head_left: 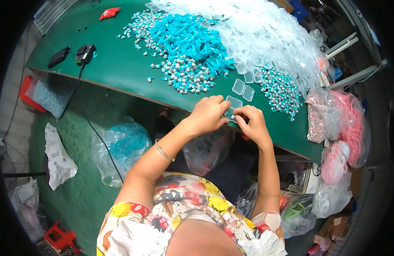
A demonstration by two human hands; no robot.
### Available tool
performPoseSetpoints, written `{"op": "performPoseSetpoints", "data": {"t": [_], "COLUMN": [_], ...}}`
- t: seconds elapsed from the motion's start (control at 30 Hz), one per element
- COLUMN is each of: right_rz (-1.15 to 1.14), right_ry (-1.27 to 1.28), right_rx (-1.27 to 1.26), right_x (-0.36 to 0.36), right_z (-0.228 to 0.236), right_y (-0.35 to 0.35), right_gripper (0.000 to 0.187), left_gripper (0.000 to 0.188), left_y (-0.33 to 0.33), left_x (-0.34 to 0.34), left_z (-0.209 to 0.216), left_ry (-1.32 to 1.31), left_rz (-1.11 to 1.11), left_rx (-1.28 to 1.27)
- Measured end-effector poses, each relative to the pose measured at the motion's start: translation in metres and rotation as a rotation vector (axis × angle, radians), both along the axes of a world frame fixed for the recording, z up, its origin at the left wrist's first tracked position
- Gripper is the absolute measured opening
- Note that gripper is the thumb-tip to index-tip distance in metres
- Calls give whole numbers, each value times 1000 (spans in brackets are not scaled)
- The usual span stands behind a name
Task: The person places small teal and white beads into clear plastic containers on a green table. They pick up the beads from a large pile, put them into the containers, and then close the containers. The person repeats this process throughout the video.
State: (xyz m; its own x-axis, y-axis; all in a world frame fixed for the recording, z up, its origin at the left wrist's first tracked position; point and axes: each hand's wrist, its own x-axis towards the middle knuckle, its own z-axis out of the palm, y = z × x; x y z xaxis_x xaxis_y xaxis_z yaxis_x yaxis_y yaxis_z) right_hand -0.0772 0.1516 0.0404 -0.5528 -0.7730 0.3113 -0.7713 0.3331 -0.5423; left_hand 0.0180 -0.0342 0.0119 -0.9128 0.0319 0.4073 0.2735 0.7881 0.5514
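Observation:
At the near edge of the green table, a small clear plastic box (234, 102) lies with its lid open between my hands. My left hand (209, 113) is closed over its left side, fingers curled at the rim. From the right, my right hand (253, 124) has thumb and fingertips drawn together at the box, where tiny grey bits show. Whatever sits in the right fingertips is too small to make out. Just beyond lies another open clear box (238, 87). Small grey-and-teal pieces form a pile (186, 74) to the left and another pile (280, 89) to the right.
A heap of teal cords (188, 36) and a large mound of clear plastic boxes (265, 36) cover the far table. Black devices (84, 54) with a cable stand at left. Bags of pink cords (352, 128) hang at the right edge. Filled plastic bags (126, 145) lie below.

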Motion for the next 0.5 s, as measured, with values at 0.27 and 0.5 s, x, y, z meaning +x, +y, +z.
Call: {"op": "performPoseSetpoints", "data": {"t": [0.27,0.5], "right_rz": [-129,-429], "right_ry": [233,212], "right_rx": [-192,123], "right_x": [-73,-83], "right_z": [-6,-27], "right_y": [-85,-138], "right_gripper": [14,29], "left_gripper": [46,47], "left_y": [-5,-7], "left_x": [1,1], "left_z": [-5,-15], "left_ry": [56,104], "left_rz": [1,6], "left_rx": [109,91]}}
